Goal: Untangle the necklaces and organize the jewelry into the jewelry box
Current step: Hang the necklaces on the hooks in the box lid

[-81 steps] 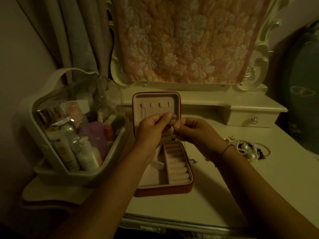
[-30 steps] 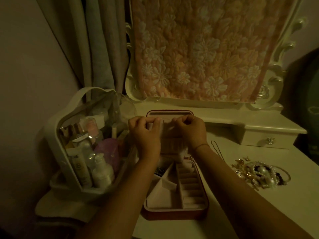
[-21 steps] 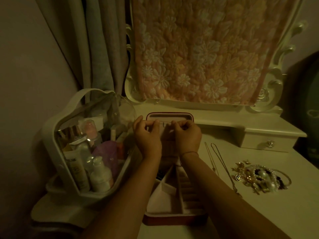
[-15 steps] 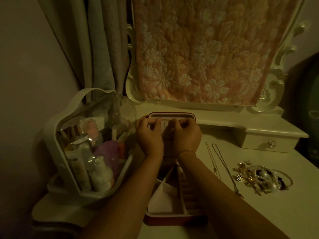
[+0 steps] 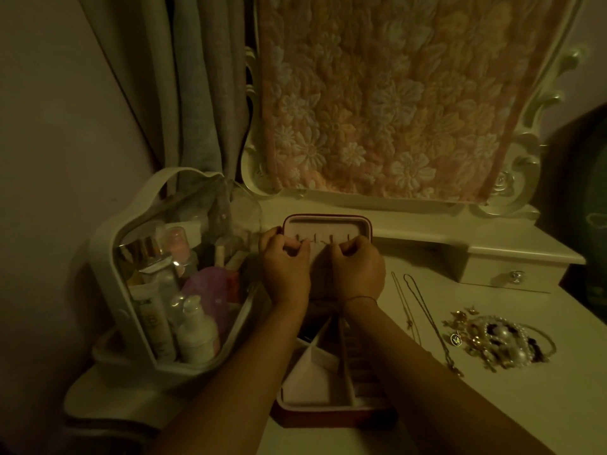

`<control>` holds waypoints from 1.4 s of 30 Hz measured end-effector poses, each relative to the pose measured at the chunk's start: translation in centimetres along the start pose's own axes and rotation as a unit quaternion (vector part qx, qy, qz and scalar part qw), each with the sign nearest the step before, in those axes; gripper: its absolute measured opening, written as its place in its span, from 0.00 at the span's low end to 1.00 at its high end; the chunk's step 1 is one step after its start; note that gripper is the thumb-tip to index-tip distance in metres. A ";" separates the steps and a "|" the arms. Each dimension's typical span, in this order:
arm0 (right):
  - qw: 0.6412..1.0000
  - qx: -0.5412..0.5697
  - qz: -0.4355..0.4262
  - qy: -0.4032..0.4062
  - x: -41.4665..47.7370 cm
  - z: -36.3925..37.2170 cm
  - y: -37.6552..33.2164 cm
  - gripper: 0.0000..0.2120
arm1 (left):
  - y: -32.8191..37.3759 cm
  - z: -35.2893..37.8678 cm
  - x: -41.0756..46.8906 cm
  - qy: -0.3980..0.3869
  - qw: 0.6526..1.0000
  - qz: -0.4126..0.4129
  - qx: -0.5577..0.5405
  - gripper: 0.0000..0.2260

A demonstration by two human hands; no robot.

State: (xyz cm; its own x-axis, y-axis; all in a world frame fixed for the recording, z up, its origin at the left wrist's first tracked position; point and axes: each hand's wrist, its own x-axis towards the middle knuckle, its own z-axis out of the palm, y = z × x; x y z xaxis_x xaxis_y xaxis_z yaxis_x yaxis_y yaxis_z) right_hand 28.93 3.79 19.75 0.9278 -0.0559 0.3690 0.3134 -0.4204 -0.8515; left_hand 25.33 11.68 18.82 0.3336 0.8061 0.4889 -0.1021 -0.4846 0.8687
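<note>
Red jewelry box (image 5: 328,413) is open at six o'clock, its pink lid upright. Two thin necklaces (image 5: 423,318) lie stretched out at its three o'clock, with a tangled jewelry pile (image 5: 499,343) just beyond.

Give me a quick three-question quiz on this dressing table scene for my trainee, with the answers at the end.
1. True or false: the jewelry box stands open.
2. The tangled jewelry pile lies: A) inside the box, B) on the table right of it, C) on the floor.
3. Fill in: the left hand and right hand both work at the lid's row of ____.
Key: 1 true; 2 B; 3 hooks.
</note>
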 end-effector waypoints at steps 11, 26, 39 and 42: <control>0.918 0.148 -0.036 -0.366 -3.3 -4.0 1.9 0.06 | -0.4 -4.8 -4.2 -0.175 0.980 -0.073 0.058 0.12; 0.888 0.137 -0.008 -0.438 -4.6 -7.1 1.9 0.10 | -0.1 -4.7 -4.2 -0.172 0.975 0.032 0.136 0.09; 0.934 0.078 -0.043 -0.347 -5.2 -11.7 1.6 0.13 | -0.6 -3.5 -3.1 -0.232 0.924 0.070 0.297 0.10; 0.936 0.032 -0.061 -0.345 -4.2 -11.7 0.9 0.13 | -0.9 -3.4 -2.9 -0.239 0.929 0.059 0.276 0.10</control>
State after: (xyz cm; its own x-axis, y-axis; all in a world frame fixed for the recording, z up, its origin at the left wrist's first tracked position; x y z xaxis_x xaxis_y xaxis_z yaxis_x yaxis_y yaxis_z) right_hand 22.93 -6.95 21.85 0.7876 0.5964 0.1550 0.4166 -0.3300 -0.8470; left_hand 21.28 10.91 16.85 0.7423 0.5576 0.3715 0.2884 -0.7664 0.5740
